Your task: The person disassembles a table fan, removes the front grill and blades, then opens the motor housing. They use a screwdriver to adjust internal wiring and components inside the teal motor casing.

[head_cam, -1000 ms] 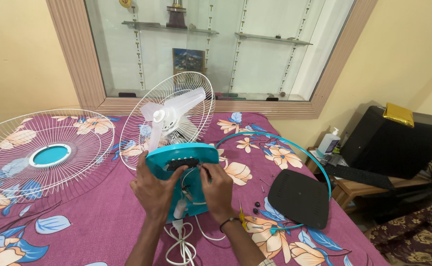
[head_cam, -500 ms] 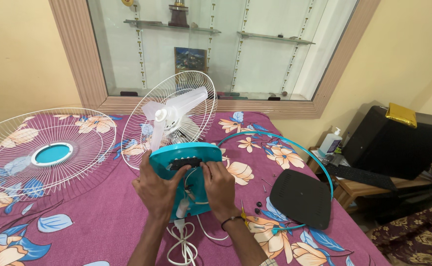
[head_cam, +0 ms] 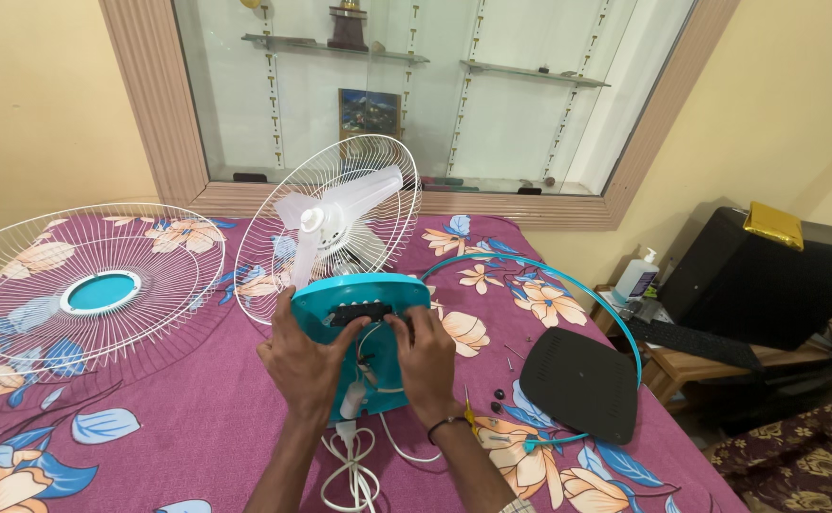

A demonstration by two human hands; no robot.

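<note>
A table fan lies on the bed with its teal base tipped up toward me, underside open and wires showing. My left hand grips the base's left side. My right hand holds its right side, fingers near a black part inside. Behind the base are the white blades inside the rear wire guard. The white power cord is coiled below my wrists.
The detached front wire guard with a teal hub lies at left on the purple floral bedspread. A teal ring, a black cover plate and small screws lie at right. Past the bed stand a black box and a pump bottle.
Both hands shifted slightly on the base, which now looks tipped a bit more upright. Everything else stayed put.
</note>
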